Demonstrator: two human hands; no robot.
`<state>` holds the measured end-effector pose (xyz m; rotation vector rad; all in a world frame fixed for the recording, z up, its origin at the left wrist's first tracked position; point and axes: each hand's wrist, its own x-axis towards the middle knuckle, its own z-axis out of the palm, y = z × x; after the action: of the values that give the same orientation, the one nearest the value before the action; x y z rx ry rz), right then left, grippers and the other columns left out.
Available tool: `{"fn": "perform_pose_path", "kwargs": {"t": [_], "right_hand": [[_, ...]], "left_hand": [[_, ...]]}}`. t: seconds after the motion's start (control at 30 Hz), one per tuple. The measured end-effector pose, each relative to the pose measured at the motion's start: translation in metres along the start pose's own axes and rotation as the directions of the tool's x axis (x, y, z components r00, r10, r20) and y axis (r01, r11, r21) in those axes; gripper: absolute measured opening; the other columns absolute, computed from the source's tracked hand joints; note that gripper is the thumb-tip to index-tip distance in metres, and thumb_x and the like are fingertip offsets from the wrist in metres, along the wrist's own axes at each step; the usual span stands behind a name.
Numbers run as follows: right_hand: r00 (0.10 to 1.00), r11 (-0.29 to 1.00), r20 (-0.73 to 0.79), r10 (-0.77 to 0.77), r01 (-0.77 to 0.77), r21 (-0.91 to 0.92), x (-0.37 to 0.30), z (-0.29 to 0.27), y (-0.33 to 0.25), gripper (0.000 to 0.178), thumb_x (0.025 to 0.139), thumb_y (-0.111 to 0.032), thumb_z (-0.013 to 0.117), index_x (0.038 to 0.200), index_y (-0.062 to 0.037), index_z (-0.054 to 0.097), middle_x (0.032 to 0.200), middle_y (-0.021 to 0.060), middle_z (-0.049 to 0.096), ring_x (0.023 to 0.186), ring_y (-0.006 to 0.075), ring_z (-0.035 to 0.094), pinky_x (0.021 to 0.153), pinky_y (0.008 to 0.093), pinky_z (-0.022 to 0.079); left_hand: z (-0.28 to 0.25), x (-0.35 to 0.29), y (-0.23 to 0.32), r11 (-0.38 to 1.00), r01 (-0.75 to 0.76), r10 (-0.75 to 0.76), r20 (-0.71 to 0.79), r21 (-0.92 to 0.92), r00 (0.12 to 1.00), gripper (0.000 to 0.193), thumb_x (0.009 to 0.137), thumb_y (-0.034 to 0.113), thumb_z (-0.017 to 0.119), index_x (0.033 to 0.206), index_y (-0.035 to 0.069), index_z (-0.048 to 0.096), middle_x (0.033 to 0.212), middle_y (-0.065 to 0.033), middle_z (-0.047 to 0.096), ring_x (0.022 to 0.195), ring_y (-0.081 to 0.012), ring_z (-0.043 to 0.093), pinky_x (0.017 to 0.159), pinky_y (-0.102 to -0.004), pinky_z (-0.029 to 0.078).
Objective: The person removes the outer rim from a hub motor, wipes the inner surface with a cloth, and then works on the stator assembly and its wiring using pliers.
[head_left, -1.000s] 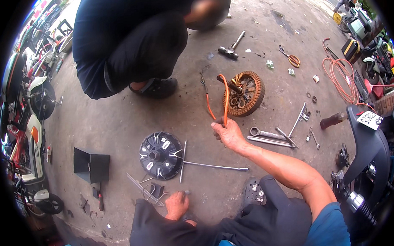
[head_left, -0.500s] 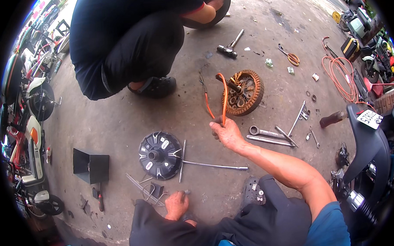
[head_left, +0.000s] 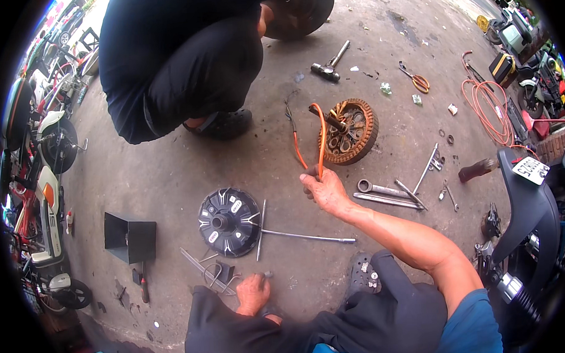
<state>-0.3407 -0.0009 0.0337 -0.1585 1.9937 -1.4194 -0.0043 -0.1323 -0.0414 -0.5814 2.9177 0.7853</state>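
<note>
My right hand (head_left: 325, 192) is closed round an orange cable (head_left: 322, 141), whose loop runs up to a rusty motor stator (head_left: 350, 132) with a central shaft. The cable's other end, with dark thin wires, sticks up left of the hand. The stator stands on the concrete just beyond my fingers. Beside my left knee, my left hand (head_left: 253, 294) is curled with its knuckles up; what it holds, if anything, is hidden. Close to it lie a small black bracket (head_left: 223, 273) and thin metal rods. A black round hub motor cover (head_left: 229, 222) lies ahead of that hand.
A co-worker (head_left: 185, 61) crouches at the far left by a dark round wheel (head_left: 298, 13). A hammer (head_left: 331, 63), orange-handled scissors (head_left: 415, 78), a T-handle wrench (head_left: 306, 236) and a tube spanner (head_left: 385, 190) lie around. A black box (head_left: 130, 236) sits left; scooters line both sides.
The co-worker's hand and the dark wheel have shifted, and the wheel now shows more of its face. My hands, the cable and the stator look the same.
</note>
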Motion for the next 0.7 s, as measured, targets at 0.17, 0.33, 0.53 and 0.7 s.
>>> {"fn": "perform_pose_path", "kwargs": {"t": [0.17,0.33,0.53,0.7], "right_hand": [[1.0,1.0,0.002,0.007,-0.007,0.004,-0.0001,-0.0002,0.0002,0.03,0.092,-0.026,0.059,0.105,0.0007,0.054,0.074,0.0052,0.059,0.064,0.013,0.057,0.056,0.0285,0.047],[1.0,1.0,-0.005,0.003,-0.003,-0.019,-0.0013,-0.0011,-0.0013,0.03,0.092,-0.026,0.059,0.105,0.0004,0.055,0.075,0.0053,0.06,0.065,0.0135,0.058,0.057,0.0289,0.047],[1.0,1.0,-0.01,-0.008,0.008,-0.001,-0.0006,-0.0009,0.002,0.03,0.092,-0.026,0.06,0.105,0.0007,0.055,0.075,0.0054,0.06,0.064,0.0138,0.058,0.057,0.0288,0.047],[0.999,1.0,-0.025,-0.024,0.024,-0.002,0.0021,0.0,0.0064,0.029,0.092,-0.025,0.06,0.104,0.0012,0.055,0.074,0.0052,0.059,0.064,0.0134,0.057,0.057,0.0287,0.047]], "left_hand": [[0.0003,-0.0001,-0.0013,1.0,0.0,0.0,0.013,0.006,1.0,0.018,0.076,0.023,0.068,0.089,0.011,0.062,0.077,-0.0091,0.062,0.073,-0.0305,0.063,0.062,-0.0438,0.048],[-0.0007,0.0002,0.0,1.0,-0.001,0.001,0.015,0.013,1.0,0.019,0.076,0.022,0.068,0.09,0.011,0.062,0.077,-0.0087,0.061,0.074,-0.0305,0.063,0.062,-0.0436,0.049],[-0.0003,0.0001,-0.0004,1.0,0.002,-0.002,0.02,0.002,1.0,0.018,0.076,0.022,0.068,0.089,0.011,0.062,0.077,-0.0086,0.062,0.074,-0.0307,0.063,0.062,-0.0438,0.049],[-0.0025,0.0004,0.0016,1.0,0.014,-0.014,0.019,-0.003,1.0,0.017,0.077,0.021,0.068,0.089,0.011,0.062,0.079,-0.0088,0.062,0.074,-0.0307,0.063,0.062,-0.0437,0.049]]}}
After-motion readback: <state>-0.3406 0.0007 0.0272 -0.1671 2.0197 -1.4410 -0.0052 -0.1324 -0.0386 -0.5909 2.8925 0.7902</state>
